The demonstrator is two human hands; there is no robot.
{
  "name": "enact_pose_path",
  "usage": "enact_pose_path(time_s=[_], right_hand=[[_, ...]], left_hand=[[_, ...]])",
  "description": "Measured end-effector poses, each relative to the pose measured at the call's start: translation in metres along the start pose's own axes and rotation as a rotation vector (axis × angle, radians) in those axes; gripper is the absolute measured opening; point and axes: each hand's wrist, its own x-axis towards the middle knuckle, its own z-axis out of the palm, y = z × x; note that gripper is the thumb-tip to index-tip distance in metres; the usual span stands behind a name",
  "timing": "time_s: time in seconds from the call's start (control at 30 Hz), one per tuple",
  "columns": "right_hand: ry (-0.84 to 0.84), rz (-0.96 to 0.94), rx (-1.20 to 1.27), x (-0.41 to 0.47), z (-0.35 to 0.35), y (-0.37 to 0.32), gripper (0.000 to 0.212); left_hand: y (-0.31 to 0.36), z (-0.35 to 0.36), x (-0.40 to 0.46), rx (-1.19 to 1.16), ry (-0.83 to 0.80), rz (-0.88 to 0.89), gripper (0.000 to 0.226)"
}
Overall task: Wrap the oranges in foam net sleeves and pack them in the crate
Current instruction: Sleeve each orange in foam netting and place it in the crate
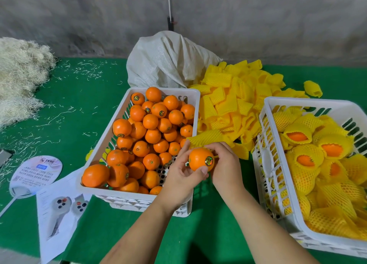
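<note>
Green mat (pixel 218 214) open between 2 crates (pixel 139 198)

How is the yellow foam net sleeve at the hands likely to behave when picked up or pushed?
The yellow foam net sleeve is probably very light: the loose yellow sleeves heaped behind it lie piled without flattening. It is likely soft and stretchy, since the wrapped oranges in the white plastic crate on the right show sleeves bulging around the fruit. A push would probably slide or crumple it.

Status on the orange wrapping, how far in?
Done: right crate holds many sleeved oranges. In hand: left hand and right hand hold one bare orange beside a foam sleeve. Left: the left crate remains heaped with bare oranges.
</note>
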Motion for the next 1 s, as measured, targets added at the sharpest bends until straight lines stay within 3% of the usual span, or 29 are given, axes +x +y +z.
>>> enact_pose_path(time_s=[0.13,0.23,0.47,0.63,0.77,0.83,0.9,1.0], right_hand=[[-0.011,0.088,0.186,-0.002,-0.003,0.002,0.039],[-0.004,0.068,0.304,-0.002,-0.011,0.0,0.026],[-0.08,0.024,0.49,-0.006,-0.025,-0.02,0.014],[-0.228,-0.058,0.411,-0.023,-0.021,-0.028,0.01],[-0.276,-0.05,0.296,-0.027,-0.012,-0.024,0.011],[-0.306,-0.056,0.255,-0.03,-0.007,-0.025,0.027],[-0.336,-0.086,0.23,-0.032,-0.002,-0.026,0.05],[-0.248,-0.102,0.216,-0.024,0.002,-0.023,0.056]], left_hand=[[0.003,0.001,0.002,0.074,0.069,-0.041,0.062],[0.007,0.004,0.001,0.079,0.108,-0.018,0.048],[0.009,0.005,0.0,0.085,0.283,0.019,0.043],[0.002,0.0,0.002,0.123,0.422,-0.017,0.058],[0.009,0.0,0.005,0.108,0.408,-0.149,0.071],[0.006,-0.002,0.006,0.151,0.374,-0.143,0.058],[0.002,-0.012,-0.003,0.154,0.237,-0.193,0.025],[0.002,-0.016,-0.003,0.189,0.145,-0.24,0.024]])
